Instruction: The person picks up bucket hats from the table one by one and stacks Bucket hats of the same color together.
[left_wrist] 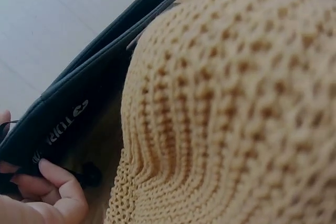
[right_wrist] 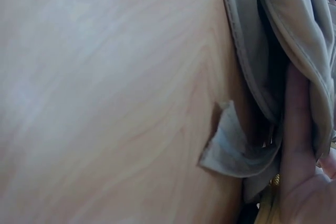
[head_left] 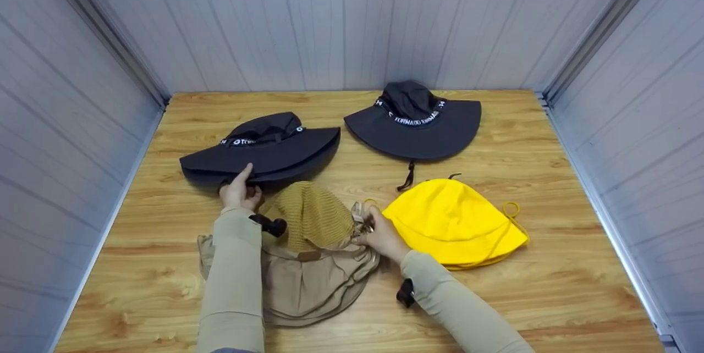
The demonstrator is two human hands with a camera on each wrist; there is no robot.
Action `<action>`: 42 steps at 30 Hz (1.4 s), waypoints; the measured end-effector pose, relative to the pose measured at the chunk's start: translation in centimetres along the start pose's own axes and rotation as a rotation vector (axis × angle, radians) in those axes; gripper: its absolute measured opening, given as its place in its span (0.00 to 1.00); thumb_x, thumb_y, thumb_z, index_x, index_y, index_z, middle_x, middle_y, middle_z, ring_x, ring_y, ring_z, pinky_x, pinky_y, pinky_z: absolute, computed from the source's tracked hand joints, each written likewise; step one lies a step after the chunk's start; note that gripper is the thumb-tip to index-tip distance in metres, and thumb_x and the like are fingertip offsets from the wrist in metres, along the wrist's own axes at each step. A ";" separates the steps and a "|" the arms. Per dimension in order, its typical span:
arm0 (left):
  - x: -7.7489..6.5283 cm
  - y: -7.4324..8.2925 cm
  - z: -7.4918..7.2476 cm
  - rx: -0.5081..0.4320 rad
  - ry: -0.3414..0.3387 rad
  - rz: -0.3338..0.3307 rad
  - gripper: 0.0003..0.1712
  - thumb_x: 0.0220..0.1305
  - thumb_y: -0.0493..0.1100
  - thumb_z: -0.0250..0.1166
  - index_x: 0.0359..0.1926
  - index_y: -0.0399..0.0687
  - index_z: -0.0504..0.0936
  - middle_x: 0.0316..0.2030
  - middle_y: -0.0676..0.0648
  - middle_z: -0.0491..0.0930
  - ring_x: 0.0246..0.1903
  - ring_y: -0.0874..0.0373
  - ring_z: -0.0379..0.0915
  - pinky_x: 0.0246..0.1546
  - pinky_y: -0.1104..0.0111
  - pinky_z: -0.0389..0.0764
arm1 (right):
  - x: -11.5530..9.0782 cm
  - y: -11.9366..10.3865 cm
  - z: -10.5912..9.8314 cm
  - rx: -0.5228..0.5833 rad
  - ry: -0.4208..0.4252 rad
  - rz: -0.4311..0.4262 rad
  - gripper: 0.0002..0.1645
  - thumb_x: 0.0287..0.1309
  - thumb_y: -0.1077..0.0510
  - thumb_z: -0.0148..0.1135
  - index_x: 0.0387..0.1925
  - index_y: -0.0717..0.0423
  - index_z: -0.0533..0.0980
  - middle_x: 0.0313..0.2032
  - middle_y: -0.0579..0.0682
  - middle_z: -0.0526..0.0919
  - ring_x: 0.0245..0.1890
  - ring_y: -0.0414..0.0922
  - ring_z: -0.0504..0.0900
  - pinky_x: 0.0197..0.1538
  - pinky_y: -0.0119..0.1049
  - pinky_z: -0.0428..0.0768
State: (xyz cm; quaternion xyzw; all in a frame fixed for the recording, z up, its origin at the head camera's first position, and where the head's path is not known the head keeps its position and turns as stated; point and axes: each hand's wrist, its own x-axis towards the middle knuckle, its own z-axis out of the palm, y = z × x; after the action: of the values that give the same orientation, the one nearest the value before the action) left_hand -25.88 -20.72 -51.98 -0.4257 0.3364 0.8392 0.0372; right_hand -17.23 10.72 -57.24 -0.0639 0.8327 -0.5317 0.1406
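In the head view, my left hand grips the near brim edge of a dark sun hat, thumb on top; white lettering runs round its band. The left wrist view shows the fingers curled at that brim, beside the ochre knit. A tan hat with a ribbed, ochre knitted crown and a small brown label lies in front, partly behind my left forearm. My right hand pinches its right edge. Up close, one finger sits within a fold of tan cloth, near a loose fabric strap.
A yellow bucket hat with a thin cord lies right of my right hand. Farther back, a second dark sun hat has a black cord hanging from it. Pale panel walls enclose the wooden table at the back and sides.
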 end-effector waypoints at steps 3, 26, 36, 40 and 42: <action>-0.2 -0.1 0.1 -0.021 -0.042 0.004 0.51 0.63 0.37 0.67 0.76 0.66 0.46 0.43 0.54 0.65 0.25 0.60 0.64 0.39 0.69 0.79 | 0.0 -0.1 0.0 -0.003 0.001 0.005 0.26 0.46 0.67 0.75 0.36 0.57 0.65 0.37 0.50 0.79 0.44 0.48 0.74 0.53 0.43 0.75; -1.5 -1.7 0.7 0.004 -0.150 0.064 0.55 0.72 0.36 0.55 0.76 0.73 0.22 0.78 0.53 0.38 0.73 0.54 0.57 0.59 0.65 0.78 | -0.8 -0.9 0.4 -0.130 0.028 0.005 0.25 0.51 0.61 0.74 0.43 0.58 0.66 0.45 0.60 0.81 0.46 0.54 0.79 0.53 0.50 0.78; -2.0 -2.1 1.5 0.003 -0.173 0.145 0.51 0.73 0.32 0.50 0.78 0.66 0.26 0.78 0.49 0.39 0.74 0.52 0.55 0.63 0.60 0.75 | -1.4 -3.6 -0.2 -0.453 -0.038 0.027 0.34 0.62 0.51 0.67 0.61 0.67 0.68 0.53 0.66 0.80 0.52 0.58 0.81 0.56 0.52 0.79; -2.2 -2.4 1.7 -0.041 -0.183 0.202 0.46 0.72 0.30 0.49 0.79 0.60 0.34 0.76 0.45 0.48 0.71 0.49 0.61 0.61 0.58 0.77 | -1.6 -4.5 -0.3 -0.556 -0.030 -0.027 0.36 0.63 0.51 0.65 0.65 0.68 0.68 0.58 0.67 0.77 0.58 0.62 0.78 0.62 0.53 0.76; -2.3 -2.6 1.9 -0.064 -0.191 0.230 0.44 0.72 0.30 0.49 0.79 0.58 0.38 0.75 0.44 0.53 0.69 0.48 0.64 0.59 0.58 0.79 | -1.7 -4.9 -0.3 -0.602 0.000 -0.074 0.33 0.62 0.52 0.66 0.63 0.68 0.71 0.56 0.66 0.79 0.55 0.61 0.80 0.59 0.53 0.78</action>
State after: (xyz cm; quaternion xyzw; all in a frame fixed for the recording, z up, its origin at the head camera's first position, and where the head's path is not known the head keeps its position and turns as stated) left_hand -24.82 -17.11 -50.87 -0.3037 0.3507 0.8849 -0.0408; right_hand -15.95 9.36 -52.41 -0.1333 0.9499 -0.2658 0.0959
